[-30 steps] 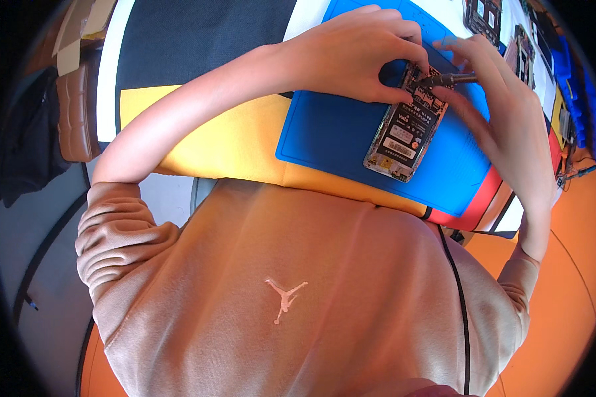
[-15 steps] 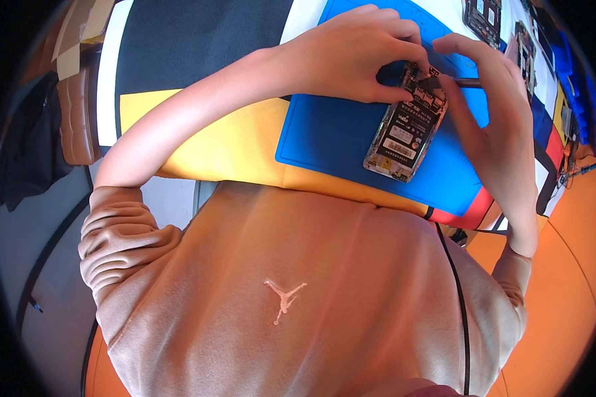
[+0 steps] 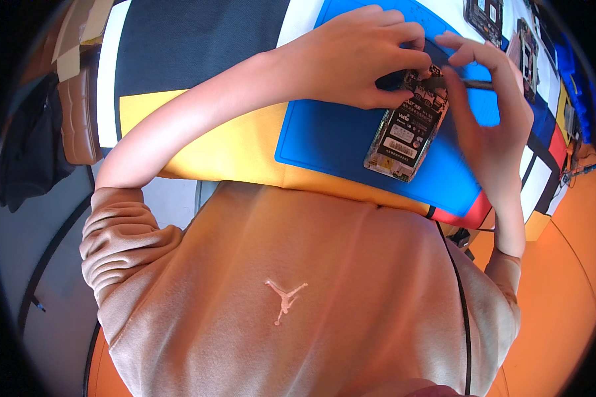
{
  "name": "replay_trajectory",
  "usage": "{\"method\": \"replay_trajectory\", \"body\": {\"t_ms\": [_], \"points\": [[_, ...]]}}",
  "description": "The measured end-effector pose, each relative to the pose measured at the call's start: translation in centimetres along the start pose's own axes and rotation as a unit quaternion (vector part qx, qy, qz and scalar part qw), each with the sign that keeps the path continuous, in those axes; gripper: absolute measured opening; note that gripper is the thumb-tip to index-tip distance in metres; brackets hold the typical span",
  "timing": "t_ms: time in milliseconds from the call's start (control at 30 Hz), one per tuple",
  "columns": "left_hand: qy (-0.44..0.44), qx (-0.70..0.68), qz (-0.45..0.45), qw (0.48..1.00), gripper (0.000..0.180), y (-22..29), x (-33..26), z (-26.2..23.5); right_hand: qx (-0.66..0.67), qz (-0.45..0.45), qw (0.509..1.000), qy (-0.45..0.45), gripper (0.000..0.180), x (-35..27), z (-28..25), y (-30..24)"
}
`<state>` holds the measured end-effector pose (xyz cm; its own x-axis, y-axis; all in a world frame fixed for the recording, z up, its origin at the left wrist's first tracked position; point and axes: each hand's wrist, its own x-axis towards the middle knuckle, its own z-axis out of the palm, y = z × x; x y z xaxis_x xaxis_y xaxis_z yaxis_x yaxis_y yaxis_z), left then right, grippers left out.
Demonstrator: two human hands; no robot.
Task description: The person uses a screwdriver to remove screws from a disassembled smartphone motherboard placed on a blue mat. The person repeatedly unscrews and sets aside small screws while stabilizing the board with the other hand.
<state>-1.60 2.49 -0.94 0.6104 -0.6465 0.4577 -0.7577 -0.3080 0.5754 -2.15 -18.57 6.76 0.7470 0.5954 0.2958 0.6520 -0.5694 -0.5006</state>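
Observation:
A phone with its back cover off [image 3: 404, 135] lies tilted on a blue mat [image 3: 331, 139], its black battery and bare circuit parts facing up. My left hand [image 3: 364, 59] grips the phone's upper left edge, thumb against the side and fingers curled at the top. Just right of the phone's upper end is my right hand [image 3: 493, 112], its thumb and forefinger apart. A dark, slim rod-like thing [image 3: 478, 85] shows in the gap behind my right thumb; what it is and whether it rests on the mat I cannot make out.
Opened phones or phone parts [image 3: 485, 20] lie at the far right, with another dark board [image 3: 527, 59] beside them. Blue plastic bins [image 3: 573, 92] stand along the right edge. A cardboard box [image 3: 73, 49] is at far left. A colour-blocked cloth [image 3: 198, 46] covers the table.
My right hand has shifted slightly, its thumb and fingers moving a little at the phone's upper right. My left hand and the phone have hardly moved.

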Motion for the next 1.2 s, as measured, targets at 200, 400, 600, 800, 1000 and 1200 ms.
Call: {"method": "replay_trajectory", "body": {"t_ms": [200,400,600,800,1000,1200], "points": [[0.037,0.101,0.044,0.993,0.024,0.2,0.2,0.1,-0.093,-0.077,0.990,0.068,0.023,0.3,1.3,0.4],[0.052,0.127,0.022,0.990,0.028,-0.3,-0.2,1.5,0.007,-0.026,0.999,0.039,0.023,-0.2,0.4,-0.4],[0.054,0.124,0.011,0.991,0.024,-0.5,-0.3,1.4,-0.050,-0.067,0.992,0.092,0.017,0.5,1.6,1.6],[0.070,0.073,0.023,0.995,0.020,-0.5,-0.3,0.0,0.050,-0.083,0.993,0.067,0.026,-0.1,1.1,1.9],[0.041,0.087,0.076,0.993,0.016,-0.1,-0.2,-0.4,0.026,-0.141,0.978,0.152,0.031,-1.3,2.9,4.9],[0.028,0.098,0.091,0.991,0.017,0.4,0.0,-0.4,0.327,0.013,0.927,0.180,0.028,-2.1,3.9,5.7]]}}
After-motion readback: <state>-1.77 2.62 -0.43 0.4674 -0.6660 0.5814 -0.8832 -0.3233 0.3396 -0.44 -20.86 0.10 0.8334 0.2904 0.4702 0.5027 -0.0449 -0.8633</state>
